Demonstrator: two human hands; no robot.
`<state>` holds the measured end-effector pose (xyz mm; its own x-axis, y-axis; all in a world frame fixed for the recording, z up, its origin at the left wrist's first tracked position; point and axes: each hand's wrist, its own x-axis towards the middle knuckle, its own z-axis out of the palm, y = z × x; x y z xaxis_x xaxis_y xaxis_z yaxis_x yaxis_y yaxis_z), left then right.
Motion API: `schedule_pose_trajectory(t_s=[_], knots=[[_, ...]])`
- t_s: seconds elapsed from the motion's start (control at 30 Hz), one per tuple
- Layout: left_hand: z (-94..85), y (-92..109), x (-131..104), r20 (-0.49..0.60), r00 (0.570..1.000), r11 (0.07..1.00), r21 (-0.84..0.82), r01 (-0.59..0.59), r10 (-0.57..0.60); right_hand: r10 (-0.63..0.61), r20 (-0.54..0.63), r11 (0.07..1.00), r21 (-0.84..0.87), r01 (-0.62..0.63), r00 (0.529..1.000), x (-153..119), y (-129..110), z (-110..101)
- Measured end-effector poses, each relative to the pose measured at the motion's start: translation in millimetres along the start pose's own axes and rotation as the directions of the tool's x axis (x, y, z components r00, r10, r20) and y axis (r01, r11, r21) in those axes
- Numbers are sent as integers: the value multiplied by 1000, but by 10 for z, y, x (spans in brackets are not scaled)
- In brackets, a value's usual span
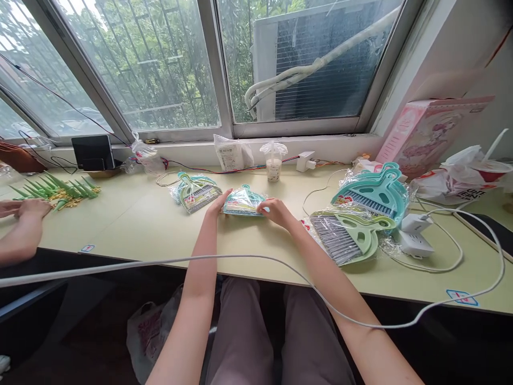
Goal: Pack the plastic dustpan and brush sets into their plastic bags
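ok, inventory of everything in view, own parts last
Wrapped dustpan set: one, turquoise, between hands
Left sets: at least two, green and turquoise, left of it
Right sets: several, turquoise and green, right
Spiky pieces: several, green and yellow, far left
Co-worker's hands: two, bare, by those pieces
Device: one, black, back left
Knotted bag: one, clear, back left
Packet: one, white, back centre
Drink cup: one, clear, back centre
Adapter: one, white, back centre
Box: one, pink, back right
Printed bag: one, white, right
Power blocks: two, white, by right sets
Long cable: one, white, foreground
Table: one, yellowish, middle
Windows: several, grey frames, behind
Legs: two, brownish trousers, below
Left hand: one, bare, set's left
Right hand: one, bare, set's right
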<state>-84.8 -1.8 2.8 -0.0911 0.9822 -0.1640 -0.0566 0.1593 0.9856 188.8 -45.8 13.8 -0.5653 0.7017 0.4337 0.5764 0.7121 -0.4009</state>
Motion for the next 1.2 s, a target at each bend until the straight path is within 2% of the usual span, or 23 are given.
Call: schedule_pose_trajectory(t_s=[0.07, 0.13, 0.2, 0.27, 0.43, 0.53, 0.63, 0.7, 0.8, 0.9, 1.0, 1.07, 1.1, 1.2], knots=[[86, -19, -14, 59, 994, 995, 11, 96, -96, 33, 24, 999, -5, -33, 999, -16, 15, -7], [188, -25, -22, 83, 992, 995, -11, 101, -100, 57, 19, 998, -32, -56, 998, -27, 25, -4], [270, -16, -25, 20, 999, 994, -101, 45, -44, 54, -8, 995, -81, -55, 998, -31, 36, -1], [319, 2, -25, -90, 996, 984, -176, -16, 0, 43, -21, 988, -150, -46, 999, -34, 46, 0], [326, 52, -44, -237, 967, 937, -309, -163, 90, 106, 27, 970, -225, -98, 994, -41, 36, 25], [328, 73, -80, -222, 966, 916, -345, -206, 134, 198, 12, 969, -153, -194, 980, -24, 7, 70], [395, 81, -116, -149, 981, 920, -354, -170, 124, 353, -61, 932, 113, -345, 934, 21, -4, 132], [472, 79, -129, -104, 990, 924, -361, -127, 96, 452, -84, 825, 417, -381, 888, 54, 5, 172], [580, 68, -134, -31, 997, 920, -386, -72, 65, 625, -50, 507, 785, -356, 779, 86, 31, 211], [625, 45, -132, 25, 994, 910, -407, -83, 102, 741, 40, 239, 917, -320, 670, 96, 55, 236], [614, 17, -125, 52, 989, 897, -429, -105, 141, 793, 72, 92, 968, -235, 605, 109, 76, 259], [602, 0, -116, 62, 988, 892, -442, -99, 140, 799, 69, 48, 983, -178, 598, 129, 84, 261], [601, -7, -111, 71, 988, 891, -445, -93, 138, 786, 67, 41, 986, -160, 615, 141, 85, 255], [613, -17, -101, 80, 988, 887, -455, -79, 129, 703, 57, 44, 991, -123, 709, 172, 67, 216]])
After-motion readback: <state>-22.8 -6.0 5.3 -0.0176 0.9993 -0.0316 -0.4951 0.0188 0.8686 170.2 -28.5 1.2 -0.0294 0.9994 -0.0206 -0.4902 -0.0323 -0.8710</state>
